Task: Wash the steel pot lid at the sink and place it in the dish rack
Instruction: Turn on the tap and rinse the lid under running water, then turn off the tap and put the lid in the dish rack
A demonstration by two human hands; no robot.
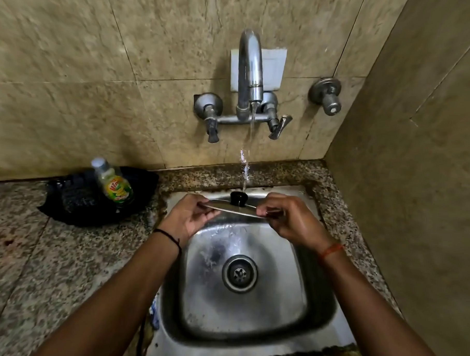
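Detergent bottle (114, 182) stands in a black holder (74, 197) at far left on the counter; left hand (191, 216) pinches the left rim of the steel pot lid (234, 208); lid sits nearly edge-on over the far part of the sink (248, 329), knob up, under the running tap (250, 71); right hand (288, 220) grips the right rim. Rinsing appears under way; racking remains, no dish rack in view.

A speckled granite counter (71, 254) carries a steel sink (251, 337) set into it at about four o'clock. At ten o'clock a black tray (73, 211) lies against the wall, with a dish soap bottle (112, 182) standing in it.
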